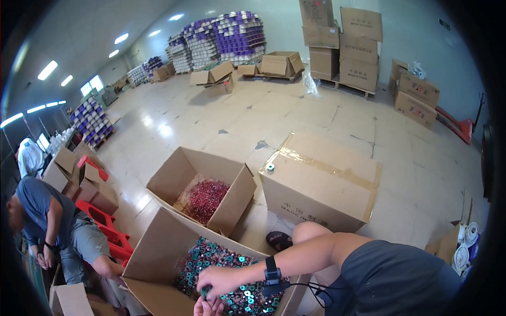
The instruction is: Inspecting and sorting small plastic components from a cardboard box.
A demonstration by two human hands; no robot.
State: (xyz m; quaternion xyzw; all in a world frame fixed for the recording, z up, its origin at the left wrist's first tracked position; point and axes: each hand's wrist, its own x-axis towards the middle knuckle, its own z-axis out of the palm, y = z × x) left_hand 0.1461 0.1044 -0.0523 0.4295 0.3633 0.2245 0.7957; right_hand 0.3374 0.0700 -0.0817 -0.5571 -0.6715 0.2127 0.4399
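My right hand [224, 279], with a black strap on its wrist, is closed with its fingertips on a small green piece [205, 290]. Just below it, my left hand [208, 306] shows only its fingers, pinched at the same piece; its exact shape is mostly hidden. Both hands are over an open cardboard box [153, 245] holding a heap of small round teal, shiny and dark red pieces [211, 258], many with a hole in the middle. Beyond it, a second open box [174, 168] holds many small red pieces [205, 200].
A closed, taped carton [321, 179] stands to the right with a small green-and-white spool [270, 167] on top. At left a co-worker [58, 221] sits bent over near red stools [100, 216]. Stacked cartons [361, 52], purple-and-white stacks [237, 39] and a red pallet jack [458, 126] stand farther off.
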